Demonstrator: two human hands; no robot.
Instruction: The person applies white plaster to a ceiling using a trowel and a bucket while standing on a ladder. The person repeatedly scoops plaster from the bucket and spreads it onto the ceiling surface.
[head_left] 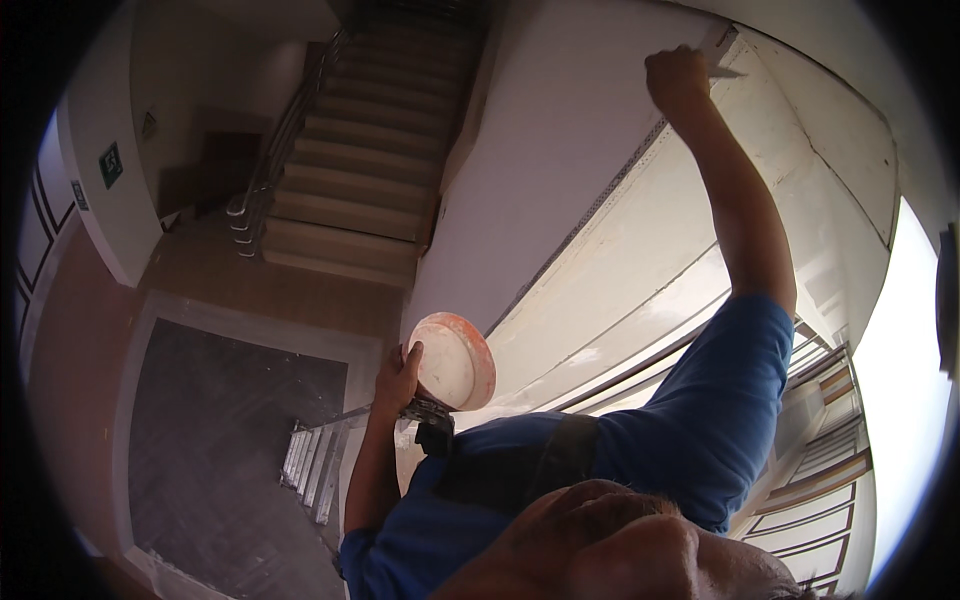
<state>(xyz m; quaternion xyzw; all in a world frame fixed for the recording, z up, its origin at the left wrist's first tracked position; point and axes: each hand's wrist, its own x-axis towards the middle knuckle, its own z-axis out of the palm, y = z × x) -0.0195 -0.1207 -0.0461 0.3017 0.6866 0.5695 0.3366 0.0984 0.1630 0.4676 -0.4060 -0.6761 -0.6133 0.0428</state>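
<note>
My left hand (397,378) grips the rim of a round reddish bowl (483,355), thumb on the near side. Whitish paste, like filler, coats the inside of the bowl. High at the upper right, my right hand (677,80) is closed round a tool whose thin pointed blade (727,72) looks like a putty knife; its handle is hidden in the fist. The blade is close to the upper end of a wall corner, and I cannot tell whether it touches. A perforated corner strip (610,189) runs along that edge, between the lilac-grey wall (545,150) and a cream panel (640,260).
Below on the left are a dark floor covering (225,430) and a metal ladder (312,462). Stairs (350,165) with a metal handrail (285,145) rise at the back. A green sign (110,164) hangs on the left wall. Railings (815,455) stand at the lower right.
</note>
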